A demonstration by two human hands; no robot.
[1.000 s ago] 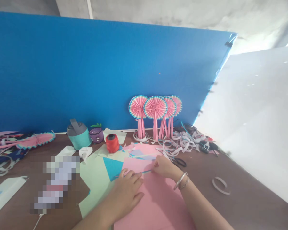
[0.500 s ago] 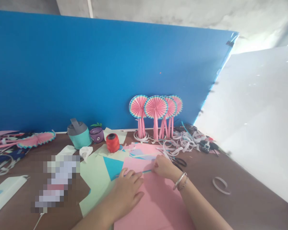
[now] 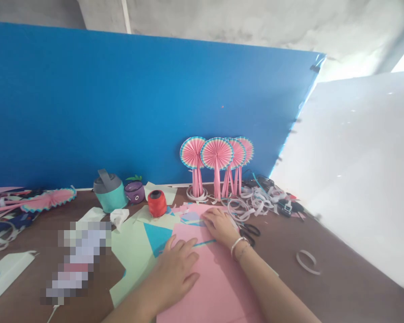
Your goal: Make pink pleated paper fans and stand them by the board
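A large pink sheet [image 3: 215, 282] lies on the table in front of me, with a thin blue strip [image 3: 204, 243] across its upper part. My left hand [image 3: 177, 269] rests on the sheet's left side, palm down and fingers spread. Farther up, my right hand [image 3: 221, 227], with a bracelet at the wrist, lies over the pink and lilac paper pieces [image 3: 191, 217], its fingertips touching them; whether anything is under the fingers is hidden. Pale green paper [image 3: 131, 251] and a blue triangular piece [image 3: 157, 235] sit to the left.
Pink round paper fans [image 3: 217, 153] stand against the blue panel [image 3: 121, 103]. Black-handled scissors [image 3: 251, 231] and curled white strips [image 3: 256, 202] lie to the right. A red spool [image 3: 157, 204], purple cup [image 3: 134, 192] and teal container [image 3: 111, 195] stand at the back left.
My right hand has moved away from the blue strip, up and to the left, and its fingers have gone from pinched to flatter. My left hand has barely moved. The view has shifted slightly.
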